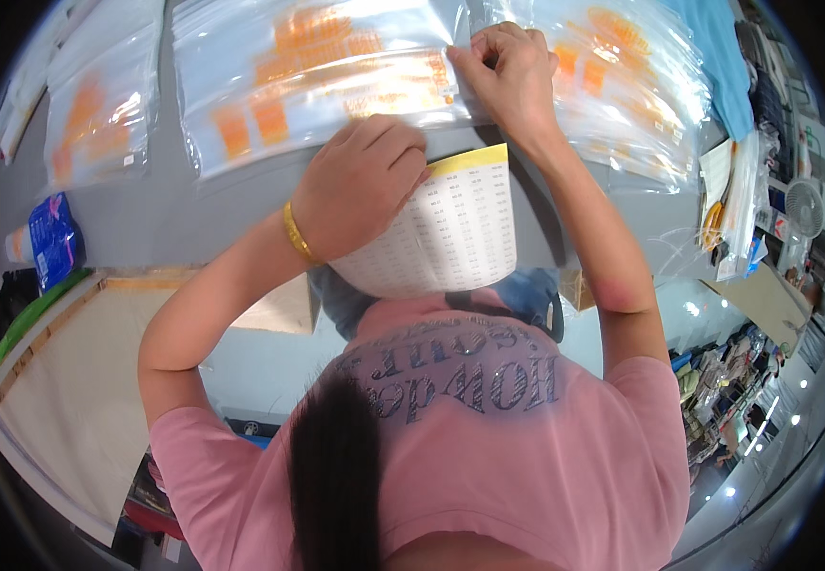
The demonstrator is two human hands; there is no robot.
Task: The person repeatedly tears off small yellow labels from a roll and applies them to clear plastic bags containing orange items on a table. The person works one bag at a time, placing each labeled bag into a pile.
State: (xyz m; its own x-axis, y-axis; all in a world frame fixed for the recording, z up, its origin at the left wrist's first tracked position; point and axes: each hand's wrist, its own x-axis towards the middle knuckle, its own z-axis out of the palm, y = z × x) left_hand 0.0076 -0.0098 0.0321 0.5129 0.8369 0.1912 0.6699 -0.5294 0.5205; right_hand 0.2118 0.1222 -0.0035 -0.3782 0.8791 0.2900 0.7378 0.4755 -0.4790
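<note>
My left hand (360,186), with a yellow bracelet at the wrist, is closed on a sheet of small printed labels (465,228). The sheet is white with a yellow top strip and hangs curved over the table's near edge. My right hand (515,81) is farther forward, its thumb and fingers pinched at the right edge of a stack of clear plastic bags (312,90) with orange print. Whatever lies between those fingertips is too small to make out. The stack lies flat on the grey table (241,205), just beyond my left hand.
More clear bags (622,105) lie to the right, and another pile of bags (103,124) to the left. A blue packet (55,243) sits at the table's left. Orange-handled scissors (712,226) are at the right edge. A white fan (803,207) stands beyond.
</note>
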